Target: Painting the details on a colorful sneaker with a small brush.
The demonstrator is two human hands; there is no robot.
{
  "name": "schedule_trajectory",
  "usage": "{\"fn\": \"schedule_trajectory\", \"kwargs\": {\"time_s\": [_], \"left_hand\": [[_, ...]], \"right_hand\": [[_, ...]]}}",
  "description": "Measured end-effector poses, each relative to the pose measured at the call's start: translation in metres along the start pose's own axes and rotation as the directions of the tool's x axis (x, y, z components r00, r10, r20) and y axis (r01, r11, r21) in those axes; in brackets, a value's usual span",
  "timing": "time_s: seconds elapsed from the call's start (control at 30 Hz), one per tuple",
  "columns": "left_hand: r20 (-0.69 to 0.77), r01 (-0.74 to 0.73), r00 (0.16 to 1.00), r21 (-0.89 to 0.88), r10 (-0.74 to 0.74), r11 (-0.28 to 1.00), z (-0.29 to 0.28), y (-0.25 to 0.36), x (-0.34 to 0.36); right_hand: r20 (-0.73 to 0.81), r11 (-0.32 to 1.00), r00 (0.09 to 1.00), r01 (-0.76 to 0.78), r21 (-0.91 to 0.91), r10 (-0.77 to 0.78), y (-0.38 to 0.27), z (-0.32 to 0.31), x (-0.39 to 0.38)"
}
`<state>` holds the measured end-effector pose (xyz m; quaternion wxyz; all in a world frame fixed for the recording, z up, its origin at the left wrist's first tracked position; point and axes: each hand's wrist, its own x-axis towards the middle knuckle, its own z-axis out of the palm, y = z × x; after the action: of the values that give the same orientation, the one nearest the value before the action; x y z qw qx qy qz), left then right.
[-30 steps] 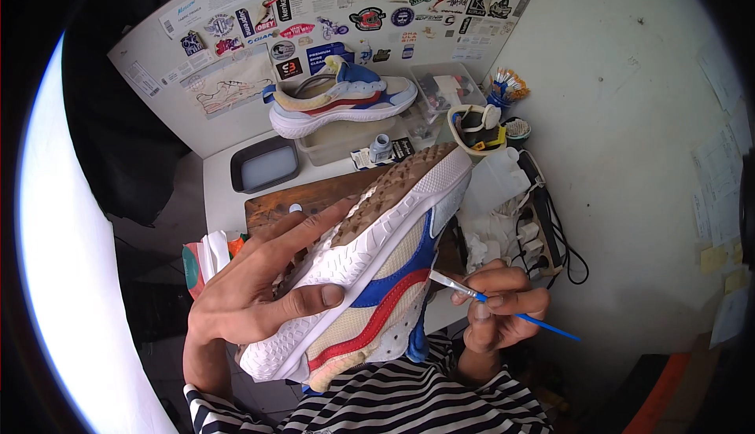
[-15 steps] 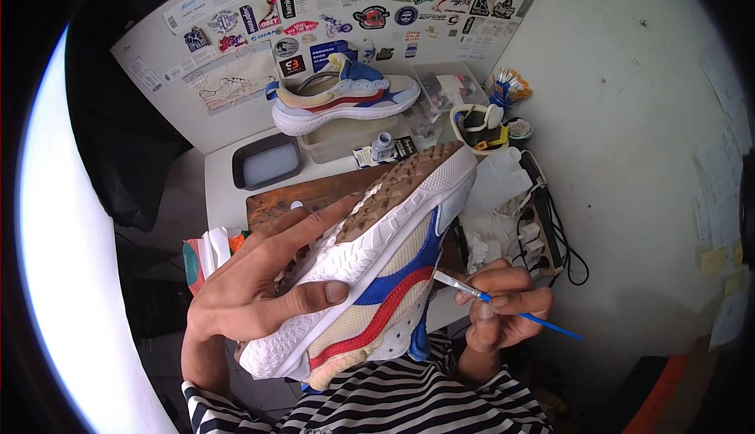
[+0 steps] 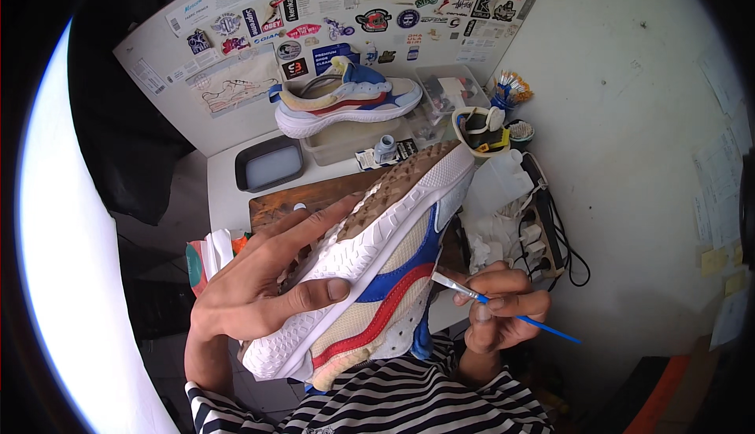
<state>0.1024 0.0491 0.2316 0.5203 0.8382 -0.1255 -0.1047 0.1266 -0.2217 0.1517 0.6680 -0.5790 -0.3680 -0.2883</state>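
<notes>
A sneaker with a white midsole, brown patterned outsole, cream mesh, and blue and red trim is tilted on its side in front of me. My left hand grips it across the sole, thumb on the midsole and fingers over the tread. At its right, my right hand pinches a thin paintbrush with a blue handle and pale flat bristles. The bristle tip is at the front end of the red stripe, against the blue trim. Part of the outsole is hidden under my left fingers.
A matching sneaker rests on a clear plastic box at the back. Nearby are a dark tray of cloudy liquid, a small bottle, a wooden board, a cup of brushes, and a power strip with cables.
The whole view has shifted very slightly. The brush stays at the tip of the red stripe, and both hands keep almost the same pose.
</notes>
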Motion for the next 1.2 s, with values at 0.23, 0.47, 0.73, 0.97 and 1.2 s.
{"fn": "schedule_trajectory", "kwargs": {"time_s": [0.23, 0.47, 0.73, 0.97, 1.2], "left_hand": [[-0.013, 0.041, 0.999, 0.033, -0.040, 0.999, -0.001, 0.001, -0.003], [-0.027, 0.001, 1.000, 0.020, -0.001, 1.000, -0.001, -0.004, -0.004], [-0.056, -0.029, 0.998, 0.099, 0.035, 0.995, 0.000, -0.001, -0.006], [-0.087, -0.040, 0.995, 0.073, 0.047, 0.997, 0.002, -0.001, -0.007], [-0.103, -0.071, 0.991, 0.094, 0.081, 0.993, 0.004, 0.004, -0.005]], "right_hand": [[0.012, 1.000, 1.000, -0.017, -0.015, 0.018, 0.000, 0.001, 0.000], [-0.013, 1.000, 1.000, 0.006, -0.004, -0.006, 0.000, 0.006, 0.001], [-0.004, 0.999, 1.000, -0.012, 0.046, 0.012, 0.001, 0.001, -0.003], [-0.045, 1.000, 0.999, 0.026, -0.001, -0.026, 0.004, 0.012, -0.002], [-0.095, 0.999, 0.995, 0.007, -0.048, -0.011, 0.002, 0.014, -0.001]]}}
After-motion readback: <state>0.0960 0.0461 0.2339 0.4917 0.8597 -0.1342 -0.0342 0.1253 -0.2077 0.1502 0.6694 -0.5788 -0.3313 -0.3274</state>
